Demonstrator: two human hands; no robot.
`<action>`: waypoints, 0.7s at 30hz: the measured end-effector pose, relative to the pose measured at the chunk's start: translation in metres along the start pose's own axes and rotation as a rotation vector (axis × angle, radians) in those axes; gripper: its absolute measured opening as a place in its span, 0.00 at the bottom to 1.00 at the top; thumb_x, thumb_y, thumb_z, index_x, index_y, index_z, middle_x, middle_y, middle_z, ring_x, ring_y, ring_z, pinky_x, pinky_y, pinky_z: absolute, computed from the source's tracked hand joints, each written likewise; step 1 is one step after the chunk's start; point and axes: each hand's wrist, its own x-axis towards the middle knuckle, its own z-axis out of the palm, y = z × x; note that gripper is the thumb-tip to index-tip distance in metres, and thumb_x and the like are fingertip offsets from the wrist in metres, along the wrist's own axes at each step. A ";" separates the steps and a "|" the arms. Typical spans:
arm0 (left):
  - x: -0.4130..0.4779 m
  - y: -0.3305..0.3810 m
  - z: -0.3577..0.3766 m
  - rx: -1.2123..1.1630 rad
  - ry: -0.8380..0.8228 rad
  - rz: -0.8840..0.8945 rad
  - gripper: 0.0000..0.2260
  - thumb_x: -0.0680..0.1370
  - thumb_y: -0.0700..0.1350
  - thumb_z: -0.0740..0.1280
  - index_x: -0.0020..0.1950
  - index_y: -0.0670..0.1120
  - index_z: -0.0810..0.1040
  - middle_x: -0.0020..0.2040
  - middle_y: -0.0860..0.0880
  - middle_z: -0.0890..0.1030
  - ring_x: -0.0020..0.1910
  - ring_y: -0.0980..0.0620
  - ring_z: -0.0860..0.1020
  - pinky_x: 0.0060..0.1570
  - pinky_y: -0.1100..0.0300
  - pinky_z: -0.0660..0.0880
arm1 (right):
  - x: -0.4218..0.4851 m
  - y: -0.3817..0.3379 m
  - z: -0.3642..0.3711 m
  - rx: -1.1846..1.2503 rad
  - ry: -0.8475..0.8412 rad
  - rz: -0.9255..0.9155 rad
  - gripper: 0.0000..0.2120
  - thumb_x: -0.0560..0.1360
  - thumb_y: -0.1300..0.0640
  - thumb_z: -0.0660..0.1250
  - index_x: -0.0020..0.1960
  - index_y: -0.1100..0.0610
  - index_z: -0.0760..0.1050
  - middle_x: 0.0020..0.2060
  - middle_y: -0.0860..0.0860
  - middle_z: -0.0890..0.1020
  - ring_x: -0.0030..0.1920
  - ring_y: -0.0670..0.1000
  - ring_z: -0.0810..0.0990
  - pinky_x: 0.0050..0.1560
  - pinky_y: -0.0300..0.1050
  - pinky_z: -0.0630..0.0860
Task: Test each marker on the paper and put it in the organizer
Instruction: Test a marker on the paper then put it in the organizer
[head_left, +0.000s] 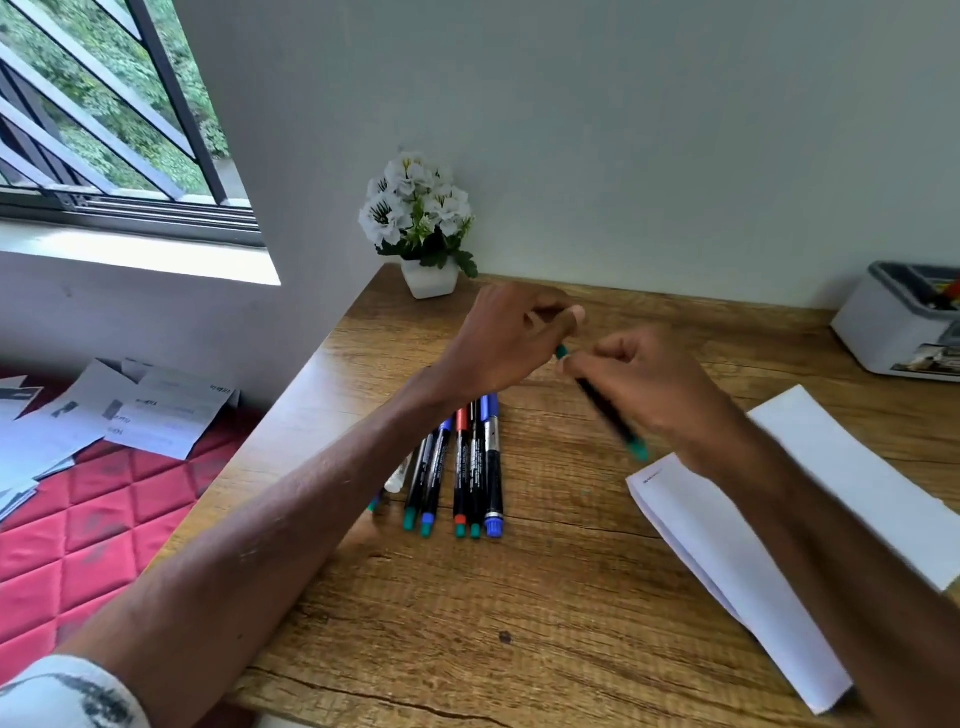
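The right hand (649, 384) is clamped around the black barrel of a green-capped marker (615, 423) and holds it tilted above the middle of the bench (519, 623), its lower green end pointing toward the paper (727, 545). The left hand (511, 338) hovers at the marker's upper green end with its fingers curled and its thumb tip against them. Motion blur hides whether it actually pinches that end.

A row of other markers (475, 467) lies side by side under the left forearm, toward the bench's left edge, with green, blue and red ends facing the near edge. The folded white paper lies along the right edge. The grey-and-white organizer (883, 327) stands in the far right corner, and a white pot of white flowers (430, 278) in the far left corner. Beside the bench, a red quilted bed (104, 519) carries loose printed sheets (130, 415).
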 end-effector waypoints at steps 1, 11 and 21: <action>0.000 0.002 -0.001 -0.046 -0.018 0.009 0.10 0.83 0.48 0.68 0.52 0.46 0.88 0.45 0.54 0.88 0.41 0.63 0.84 0.45 0.57 0.82 | 0.001 0.002 -0.007 0.032 -0.009 -0.004 0.10 0.79 0.55 0.70 0.42 0.58 0.85 0.27 0.50 0.80 0.28 0.45 0.77 0.37 0.44 0.77; -0.014 0.025 0.017 0.191 -0.150 0.371 0.14 0.83 0.47 0.68 0.66 0.44 0.82 0.49 0.48 0.86 0.42 0.52 0.81 0.39 0.53 0.79 | -0.008 0.047 -0.057 -0.377 0.095 -0.383 0.09 0.80 0.52 0.70 0.57 0.52 0.85 0.35 0.41 0.83 0.33 0.40 0.78 0.31 0.29 0.67; -0.026 0.045 0.029 0.559 -0.113 0.551 0.12 0.78 0.43 0.73 0.60 0.40 0.84 0.49 0.44 0.86 0.51 0.42 0.82 0.37 0.50 0.81 | -0.019 0.072 -0.054 -0.599 0.188 -0.624 0.14 0.77 0.57 0.74 0.62 0.56 0.83 0.37 0.52 0.87 0.30 0.48 0.75 0.33 0.34 0.65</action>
